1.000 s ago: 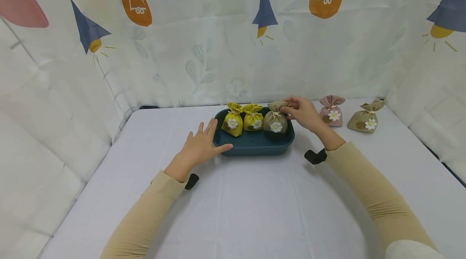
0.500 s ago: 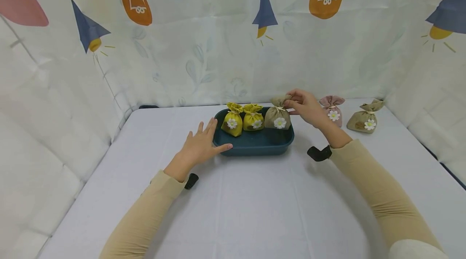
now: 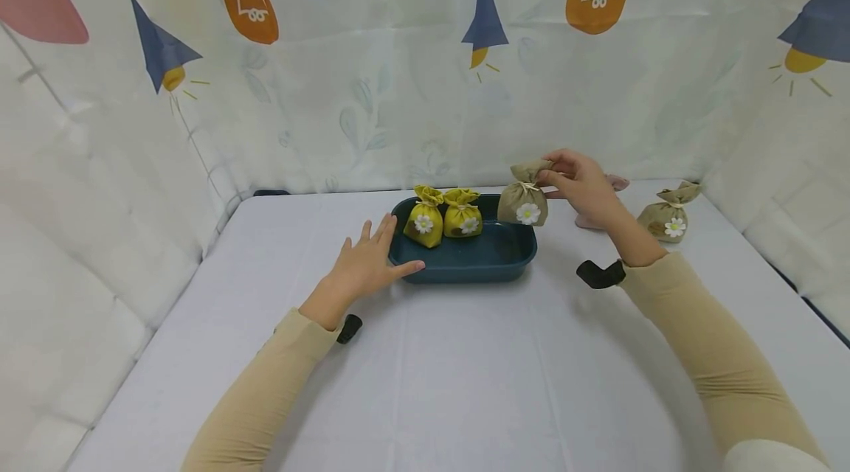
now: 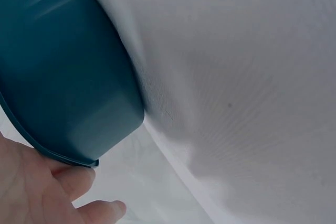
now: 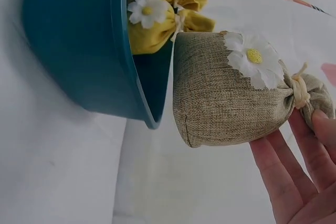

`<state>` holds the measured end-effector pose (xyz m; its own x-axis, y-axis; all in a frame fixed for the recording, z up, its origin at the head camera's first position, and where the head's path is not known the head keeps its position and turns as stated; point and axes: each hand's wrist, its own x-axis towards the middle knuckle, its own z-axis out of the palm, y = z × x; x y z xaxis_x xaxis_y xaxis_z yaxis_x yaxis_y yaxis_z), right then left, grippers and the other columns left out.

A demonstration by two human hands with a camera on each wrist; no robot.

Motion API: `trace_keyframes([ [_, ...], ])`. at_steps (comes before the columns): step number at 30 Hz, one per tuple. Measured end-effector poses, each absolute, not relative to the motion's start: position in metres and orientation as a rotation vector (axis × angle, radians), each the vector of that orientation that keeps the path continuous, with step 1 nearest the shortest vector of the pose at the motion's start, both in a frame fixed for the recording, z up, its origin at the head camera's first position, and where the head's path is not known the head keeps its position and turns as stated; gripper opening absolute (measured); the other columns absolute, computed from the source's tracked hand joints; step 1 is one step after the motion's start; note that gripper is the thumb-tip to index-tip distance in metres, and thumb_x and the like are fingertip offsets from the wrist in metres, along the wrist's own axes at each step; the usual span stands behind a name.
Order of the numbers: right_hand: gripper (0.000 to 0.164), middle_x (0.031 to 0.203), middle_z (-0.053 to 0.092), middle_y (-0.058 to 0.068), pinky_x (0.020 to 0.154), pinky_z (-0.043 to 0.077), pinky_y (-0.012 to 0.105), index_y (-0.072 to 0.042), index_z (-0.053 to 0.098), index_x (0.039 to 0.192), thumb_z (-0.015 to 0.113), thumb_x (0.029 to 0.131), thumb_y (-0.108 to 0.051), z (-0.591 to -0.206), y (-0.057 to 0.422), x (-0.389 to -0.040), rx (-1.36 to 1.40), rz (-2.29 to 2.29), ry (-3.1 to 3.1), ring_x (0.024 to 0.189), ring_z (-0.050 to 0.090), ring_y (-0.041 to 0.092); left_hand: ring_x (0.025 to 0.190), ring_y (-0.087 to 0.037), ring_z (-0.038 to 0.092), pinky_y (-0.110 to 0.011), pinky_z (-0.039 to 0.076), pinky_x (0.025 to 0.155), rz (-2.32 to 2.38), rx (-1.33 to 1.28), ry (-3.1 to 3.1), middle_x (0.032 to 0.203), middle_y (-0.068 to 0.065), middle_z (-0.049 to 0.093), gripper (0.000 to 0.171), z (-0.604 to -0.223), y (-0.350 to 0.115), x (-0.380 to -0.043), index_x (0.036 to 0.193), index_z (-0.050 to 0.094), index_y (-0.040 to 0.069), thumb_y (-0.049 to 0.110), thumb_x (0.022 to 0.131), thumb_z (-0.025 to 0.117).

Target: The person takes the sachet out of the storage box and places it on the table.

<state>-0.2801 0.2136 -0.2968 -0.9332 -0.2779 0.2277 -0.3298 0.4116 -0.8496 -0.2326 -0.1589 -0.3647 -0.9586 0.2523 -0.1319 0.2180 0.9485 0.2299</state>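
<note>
Pinching a white-flowered beige pouch point(image 5: 231, 98), the right hand point(image 3: 581, 183) hovers.

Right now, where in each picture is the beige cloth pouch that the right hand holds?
Head: the beige cloth pouch is right of centre, pinched by the right hand.
Left wrist: not in it.
Right wrist: right of centre, large.
Shared landmark: the dark teal plastic tray, in all three.

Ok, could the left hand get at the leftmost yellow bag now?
Probably yes: the left hand is spread at the left end of the tray, and the leftmost yellow bag sits uncovered just inside.
</note>
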Motion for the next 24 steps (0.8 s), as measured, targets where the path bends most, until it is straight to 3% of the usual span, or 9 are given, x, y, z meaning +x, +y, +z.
trace_keyframes([
  [10, 0.036, 0.12, 0.063, 0.02, 0.083, 0.059, 0.023, 0.009, 0.05, 0.138, 0.052, 0.109, -0.011, -0.296, 0.231, -0.273, 0.503, 1.543, -2.581, 0.096, 0.064, -0.002, 0.155, -0.042, 0.003, -0.072, 0.008, 0.118, 0.324, 0.354, 2.941, 0.172, -0.009, 0.001, 0.115, -0.363, -0.159, -0.232, 0.167, 0.001, 0.014, 0.082, 0.089, 0.051],
  [16, 0.036, 0.118, 0.066, 0.016, 0.08, 0.059, 0.022, 0.007, 0.052, 0.138, 0.052, 0.109, -0.014, -0.296, 0.244, -0.271, 0.441, 1.514, -2.563, 0.092, 0.066, -0.002, 0.155, -0.041, 0.003, -0.071, 0.009, 0.118, 0.324, 0.356, 2.941, 0.172, -0.009, 0.002, 0.114, -0.363, -0.159, -0.233, 0.167, 0.002, 0.014, 0.081, 0.089, 0.051],
  [24, 0.037, 0.106, 0.068, -0.002, 0.075, 0.058, 0.017, 0.008, 0.052, 0.138, 0.054, 0.108, -0.014, -0.298, 0.262, -0.267, 0.398, 1.458, -2.543, 0.089, 0.067, -0.002, 0.155, -0.041, 0.002, -0.07, 0.007, 0.119, 0.341, 0.344, 2.934, 0.172, -0.009, 0.002, 0.114, -0.365, -0.159, -0.234, 0.167, 0.004, 0.014, 0.083, 0.089, 0.05],
])
